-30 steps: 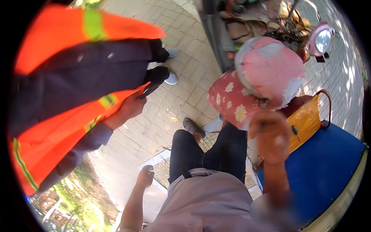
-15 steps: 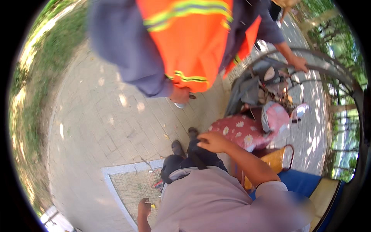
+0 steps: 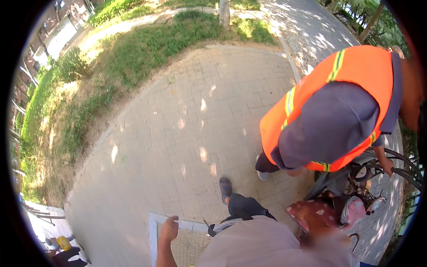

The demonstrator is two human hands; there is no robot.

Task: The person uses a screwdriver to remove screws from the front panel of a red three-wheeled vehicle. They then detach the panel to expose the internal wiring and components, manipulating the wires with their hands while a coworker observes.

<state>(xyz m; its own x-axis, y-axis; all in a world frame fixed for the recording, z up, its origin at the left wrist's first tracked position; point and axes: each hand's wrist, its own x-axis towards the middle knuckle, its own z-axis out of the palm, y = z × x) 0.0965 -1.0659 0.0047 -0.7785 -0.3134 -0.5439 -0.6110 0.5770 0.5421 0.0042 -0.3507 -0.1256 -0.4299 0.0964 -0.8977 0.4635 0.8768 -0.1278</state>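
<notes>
My left hand (image 3: 169, 228) hangs beside me above a framed grid paving panel (image 3: 189, 244). Its fingers are loosely bent, one stands out, and nothing shows in them. My right arm (image 3: 320, 233) is a brown smear in front of a red flower-patterned cover (image 3: 307, 211); its fingers cannot be made out. The cover lies on a parked two-wheeler with a round mirror (image 3: 377, 204). A person in an orange reflective vest (image 3: 284, 120) bends over it, and that person's hand (image 3: 386, 167) is at a dark curved bar (image 3: 407, 171).
Brick paving (image 3: 169, 147) spreads ahead and to the left, bordered by a grassy strip (image 3: 164, 44) with a tree trunk (image 3: 224, 13). A road (image 3: 316, 26) runs off at the far right. Something white with a yellow item (image 3: 63, 242) stands at the lower left.
My view has turned left, bringing grass and road into sight. My left hand has swung forward; my right hand has dropped back from before my waist. The vested person now appears farther right.
</notes>
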